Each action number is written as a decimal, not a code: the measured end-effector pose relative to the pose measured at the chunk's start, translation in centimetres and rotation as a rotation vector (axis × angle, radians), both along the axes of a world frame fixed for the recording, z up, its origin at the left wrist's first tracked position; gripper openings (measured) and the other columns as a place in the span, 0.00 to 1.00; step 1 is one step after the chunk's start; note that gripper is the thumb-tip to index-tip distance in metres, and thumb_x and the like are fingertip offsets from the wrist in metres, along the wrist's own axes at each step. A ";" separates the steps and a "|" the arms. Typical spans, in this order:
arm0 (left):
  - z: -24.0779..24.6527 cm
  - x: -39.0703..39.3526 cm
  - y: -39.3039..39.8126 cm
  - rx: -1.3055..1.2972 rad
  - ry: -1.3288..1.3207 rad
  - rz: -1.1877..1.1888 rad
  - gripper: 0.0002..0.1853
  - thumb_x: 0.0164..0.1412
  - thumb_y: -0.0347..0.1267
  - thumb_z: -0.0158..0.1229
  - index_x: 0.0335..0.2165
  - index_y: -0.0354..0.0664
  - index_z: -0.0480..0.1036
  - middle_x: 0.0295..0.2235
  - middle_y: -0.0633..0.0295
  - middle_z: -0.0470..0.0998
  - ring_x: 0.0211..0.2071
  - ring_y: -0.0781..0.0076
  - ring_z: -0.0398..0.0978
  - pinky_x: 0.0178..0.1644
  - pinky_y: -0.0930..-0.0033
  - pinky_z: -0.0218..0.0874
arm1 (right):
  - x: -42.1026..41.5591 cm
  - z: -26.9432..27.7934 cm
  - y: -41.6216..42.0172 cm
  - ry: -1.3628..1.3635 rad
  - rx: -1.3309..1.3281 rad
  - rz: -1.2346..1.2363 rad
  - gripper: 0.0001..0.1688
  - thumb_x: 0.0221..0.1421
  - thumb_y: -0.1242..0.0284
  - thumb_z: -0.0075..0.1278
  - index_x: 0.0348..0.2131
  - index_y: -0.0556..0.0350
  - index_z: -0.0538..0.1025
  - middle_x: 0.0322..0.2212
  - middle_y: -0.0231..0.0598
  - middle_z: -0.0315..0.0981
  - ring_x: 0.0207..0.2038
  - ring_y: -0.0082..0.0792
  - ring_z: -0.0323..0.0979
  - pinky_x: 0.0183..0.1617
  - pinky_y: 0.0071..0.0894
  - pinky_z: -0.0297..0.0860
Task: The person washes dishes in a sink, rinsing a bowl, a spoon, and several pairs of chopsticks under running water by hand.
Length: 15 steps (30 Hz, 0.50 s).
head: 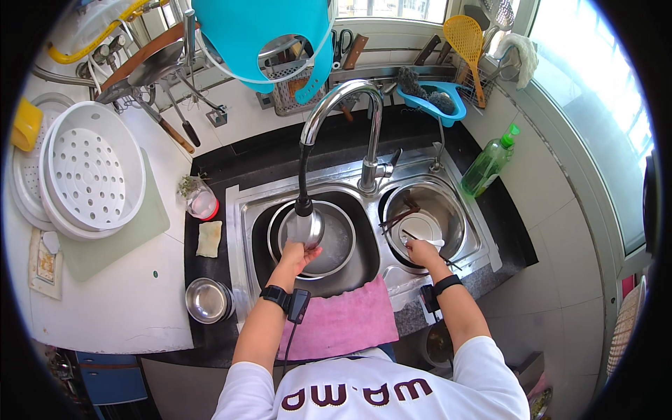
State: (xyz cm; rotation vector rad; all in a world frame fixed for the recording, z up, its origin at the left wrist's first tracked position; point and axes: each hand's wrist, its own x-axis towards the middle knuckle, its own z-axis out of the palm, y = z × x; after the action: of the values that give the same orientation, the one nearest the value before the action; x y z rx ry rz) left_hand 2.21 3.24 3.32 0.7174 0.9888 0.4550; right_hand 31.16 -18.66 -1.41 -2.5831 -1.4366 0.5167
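In the left sink basin (370, 252), my left hand (298, 257) holds a small stainless steel bowl (316, 231) tilted under the black-tipped spout of the chrome faucet (374, 113). Water runs from the spout. Beneath the small bowl sits a wider steel bowl (338, 252). My right hand (422, 253) reaches over the near rim of a steel pot (452, 215) in the right basin. Its fingers are by a white spoon (437, 243) and dark chopsticks (401, 218); whether they grip anything is hidden. A pale round dish (422, 224) lies in the pot.
A pink cloth (346, 320) drapes over the front edge. Stacked steel bowls (208, 300), a sponge-like pad (209, 239) and a red-rimmed jar (202, 203) stand left. White colanders (92, 163) lie farther left. A green soap bottle (485, 167) stands right; a turquoise bib (247, 37) hangs above.
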 end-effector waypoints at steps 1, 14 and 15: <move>-0.5 0.1 0.1 -0.083 -0.046 0.038 0.13 0.54 0.20 0.34 0.37 0.27 0.63 0.31 0.49 0.70 0.29 0.61 0.74 0.31 0.70 0.71 | 0.0 0.0 -0.1 0.000 0.013 -0.005 0.14 0.49 0.67 0.42 0.35 0.47 0.77 0.30 0.46 0.74 0.34 0.47 0.72 0.39 0.44 0.67; -1.2 0.1 -1.3 -0.731 -0.716 -0.139 0.11 0.57 0.32 0.39 0.34 0.35 0.63 0.17 0.67 0.61 0.17 0.80 0.60 0.15 0.84 0.52 | 1.0 -1.3 -0.2 0.016 0.025 0.003 0.13 0.46 0.69 0.46 0.33 0.49 0.77 0.29 0.46 0.74 0.34 0.48 0.71 0.39 0.42 0.67; -1.3 -0.3 -1.6 -0.738 -0.733 -0.133 0.11 0.57 0.32 0.39 0.34 0.35 0.63 0.17 0.68 0.61 0.17 0.80 0.60 0.15 0.84 0.52 | 0.9 -1.2 0.1 0.020 0.026 0.014 0.13 0.45 0.69 0.47 0.33 0.49 0.77 0.29 0.45 0.74 0.34 0.48 0.72 0.39 0.41 0.67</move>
State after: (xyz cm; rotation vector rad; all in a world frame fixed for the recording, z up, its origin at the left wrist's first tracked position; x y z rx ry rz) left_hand 1.93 1.66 2.05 -0.0727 0.3490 0.1760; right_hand 32.03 -18.60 -2.63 -2.5428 -1.4469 0.5205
